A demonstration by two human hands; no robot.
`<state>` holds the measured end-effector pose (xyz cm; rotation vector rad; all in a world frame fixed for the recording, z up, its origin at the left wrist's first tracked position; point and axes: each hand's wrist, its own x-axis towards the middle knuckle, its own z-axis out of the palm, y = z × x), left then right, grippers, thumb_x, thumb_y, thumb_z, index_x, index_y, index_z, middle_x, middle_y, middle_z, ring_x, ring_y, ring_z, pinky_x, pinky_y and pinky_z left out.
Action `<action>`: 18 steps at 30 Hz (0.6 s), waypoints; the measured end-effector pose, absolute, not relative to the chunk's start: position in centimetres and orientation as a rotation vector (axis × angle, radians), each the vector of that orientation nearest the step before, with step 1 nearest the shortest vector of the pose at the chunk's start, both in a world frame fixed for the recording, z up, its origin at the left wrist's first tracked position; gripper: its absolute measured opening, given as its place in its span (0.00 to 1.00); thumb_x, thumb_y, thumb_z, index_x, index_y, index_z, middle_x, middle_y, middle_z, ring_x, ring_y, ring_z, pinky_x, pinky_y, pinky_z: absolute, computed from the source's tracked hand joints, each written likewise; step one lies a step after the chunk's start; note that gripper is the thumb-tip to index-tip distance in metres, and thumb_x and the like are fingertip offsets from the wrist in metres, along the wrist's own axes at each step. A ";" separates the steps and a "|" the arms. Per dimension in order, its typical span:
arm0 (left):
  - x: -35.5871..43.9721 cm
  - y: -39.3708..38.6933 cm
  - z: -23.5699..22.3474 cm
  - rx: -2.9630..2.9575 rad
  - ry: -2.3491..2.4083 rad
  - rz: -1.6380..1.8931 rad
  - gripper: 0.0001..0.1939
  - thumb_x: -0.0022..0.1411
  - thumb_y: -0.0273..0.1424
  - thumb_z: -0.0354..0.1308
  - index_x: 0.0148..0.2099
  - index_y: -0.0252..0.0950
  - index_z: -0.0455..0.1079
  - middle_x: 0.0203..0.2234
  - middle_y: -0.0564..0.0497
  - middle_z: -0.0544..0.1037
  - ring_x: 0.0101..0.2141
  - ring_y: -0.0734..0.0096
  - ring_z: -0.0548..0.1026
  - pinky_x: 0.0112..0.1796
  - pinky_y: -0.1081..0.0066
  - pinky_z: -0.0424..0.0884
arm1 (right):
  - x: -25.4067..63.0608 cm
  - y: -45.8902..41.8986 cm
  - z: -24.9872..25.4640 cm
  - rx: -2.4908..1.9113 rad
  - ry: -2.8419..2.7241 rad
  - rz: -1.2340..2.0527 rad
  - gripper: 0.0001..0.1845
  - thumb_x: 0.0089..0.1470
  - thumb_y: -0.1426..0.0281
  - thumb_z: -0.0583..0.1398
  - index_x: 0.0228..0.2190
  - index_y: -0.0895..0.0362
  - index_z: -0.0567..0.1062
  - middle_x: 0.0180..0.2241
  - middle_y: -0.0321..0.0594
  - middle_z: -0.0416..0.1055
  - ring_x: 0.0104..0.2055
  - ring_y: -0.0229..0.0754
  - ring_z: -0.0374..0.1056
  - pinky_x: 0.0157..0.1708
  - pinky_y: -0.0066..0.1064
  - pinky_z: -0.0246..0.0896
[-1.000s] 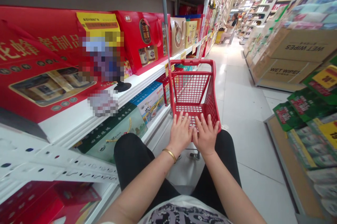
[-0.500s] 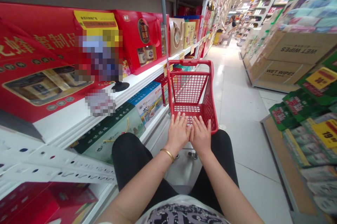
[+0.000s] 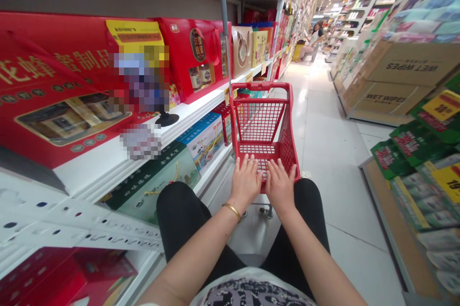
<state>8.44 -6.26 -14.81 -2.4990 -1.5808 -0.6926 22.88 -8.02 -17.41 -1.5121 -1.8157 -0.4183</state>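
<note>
A small red plastic shopping cart [image 3: 264,119] stands in the aisle right in front of my knees, and its basket holds nothing. My left hand [image 3: 246,182], with a gold bangle on the wrist, lies flat on the near rim of the cart with fingers stretched out. Beside it and touching it, my right hand [image 3: 281,185] also rests flat on the rim, fingers spread. Neither hand holds anything.
White shelves [image 3: 108,157] on the left carry red gift boxes [image 3: 53,85] above, with green and blue boxes [image 3: 158,176] below. Cardboard wet-wipes cartons [image 3: 406,64] and green packs [image 3: 413,145] line the right side. A person [image 3: 312,42] sits far down the tiled aisle.
The view swayed slightly left and back. Both hands stay flat on the cart's near rim; the cart has barely shifted.
</note>
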 end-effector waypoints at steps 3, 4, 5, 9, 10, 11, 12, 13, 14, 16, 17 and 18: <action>7.7 -6.2 -14.8 -2.490 -1.579 -0.679 0.27 0.77 0.38 0.40 0.68 0.32 0.65 0.69 0.44 0.64 0.71 0.56 0.54 0.70 0.48 0.46 | 21.5 -8.2 -16.9 -1.453 -1.914 -0.402 0.19 0.67 0.72 0.52 0.55 0.60 0.75 0.56 0.50 0.75 0.64 0.52 0.66 0.72 0.60 0.32; 7.5 -6.2 -14.8 -2.484 -1.578 -0.679 0.27 0.77 0.38 0.40 0.68 0.32 0.65 0.68 0.43 0.64 0.71 0.56 0.54 0.70 0.49 0.46 | 21.7 -8.4 -16.8 -1.442 -1.921 -0.411 0.19 0.67 0.72 0.53 0.55 0.60 0.75 0.56 0.49 0.75 0.64 0.51 0.67 0.72 0.60 0.32; 7.4 -6.2 -14.8 -2.479 -1.576 -0.682 0.27 0.77 0.38 0.41 0.68 0.32 0.65 0.68 0.43 0.64 0.71 0.56 0.55 0.70 0.49 0.46 | 22.1 -8.5 -16.8 -1.439 -1.911 -0.426 0.18 0.67 0.72 0.53 0.54 0.59 0.75 0.56 0.48 0.76 0.63 0.51 0.67 0.72 0.60 0.31; 7.6 -6.5 -15.0 -2.446 -1.578 -0.710 0.27 0.77 0.39 0.40 0.67 0.32 0.66 0.67 0.44 0.67 0.70 0.57 0.56 0.70 0.49 0.48 | 24.7 -8.4 -17.5 -1.477 -1.735 -0.523 0.18 0.67 0.72 0.54 0.54 0.58 0.75 0.55 0.46 0.77 0.62 0.53 0.68 0.70 0.67 0.31; 7.8 -6.5 -15.1 -2.441 -1.572 -0.718 0.27 0.77 0.40 0.41 0.67 0.32 0.66 0.67 0.43 0.67 0.70 0.57 0.56 0.70 0.50 0.48 | 24.9 -8.2 -17.8 -1.469 -1.707 -0.543 0.18 0.66 0.72 0.53 0.54 0.58 0.75 0.55 0.46 0.77 0.62 0.54 0.68 0.69 0.68 0.31; 7.9 -6.5 -15.2 -2.442 -1.563 -0.719 0.27 0.77 0.41 0.41 0.67 0.32 0.66 0.67 0.43 0.67 0.70 0.57 0.57 0.70 0.50 0.48 | 24.9 -8.0 -17.9 -1.455 -1.692 -0.557 0.18 0.66 0.72 0.53 0.54 0.58 0.75 0.54 0.47 0.77 0.62 0.55 0.68 0.69 0.69 0.32; 8.0 -6.4 -15.3 -2.436 -1.561 -0.723 0.27 0.77 0.41 0.41 0.67 0.33 0.66 0.67 0.43 0.67 0.70 0.57 0.57 0.70 0.49 0.49 | 24.5 -7.8 -18.0 -1.435 -1.698 -0.564 0.18 0.66 0.71 0.53 0.54 0.58 0.75 0.55 0.47 0.77 0.62 0.55 0.68 0.69 0.69 0.33; 8.1 -6.3 -15.3 -2.433 -1.561 -0.720 0.27 0.77 0.41 0.41 0.67 0.33 0.66 0.67 0.43 0.67 0.70 0.57 0.57 0.70 0.49 0.49 | 23.9 -7.6 -17.9 -1.411 -1.716 -0.567 0.18 0.66 0.71 0.53 0.54 0.58 0.75 0.55 0.48 0.76 0.62 0.55 0.68 0.69 0.68 0.34; 8.0 -6.2 -15.4 -2.431 -1.559 -0.717 0.27 0.77 0.41 0.41 0.67 0.33 0.66 0.67 0.43 0.67 0.70 0.57 0.58 0.70 0.49 0.49 | 23.2 -7.5 -17.8 -1.388 -1.738 -0.569 0.18 0.66 0.71 0.53 0.54 0.58 0.75 0.55 0.48 0.76 0.62 0.55 0.68 0.69 0.67 0.35; 7.6 -6.1 -15.5 -2.432 -1.561 -0.718 0.27 0.77 0.41 0.41 0.68 0.33 0.66 0.67 0.43 0.67 0.70 0.56 0.58 0.69 0.48 0.50 | 22.1 -7.5 -17.5 -1.351 -1.787 -0.570 0.18 0.65 0.71 0.55 0.54 0.57 0.75 0.55 0.47 0.76 0.62 0.55 0.68 0.69 0.66 0.34; 7.4 -6.0 -15.5 -2.433 -1.562 -0.724 0.27 0.77 0.41 0.41 0.67 0.33 0.66 0.67 0.43 0.67 0.69 0.56 0.58 0.69 0.48 0.50 | 21.8 -7.6 -17.3 -1.335 -1.813 -0.573 0.18 0.65 0.70 0.56 0.53 0.56 0.76 0.56 0.46 0.76 0.62 0.55 0.68 0.70 0.66 0.34; 7.2 -6.0 -15.5 -2.435 -1.563 -0.734 0.27 0.77 0.41 0.41 0.67 0.33 0.66 0.67 0.43 0.67 0.69 0.56 0.58 0.69 0.48 0.51 | 21.9 -7.7 -17.2 -1.325 -1.836 -0.578 0.17 0.64 0.70 0.56 0.53 0.55 0.76 0.56 0.46 0.75 0.63 0.55 0.67 0.70 0.66 0.33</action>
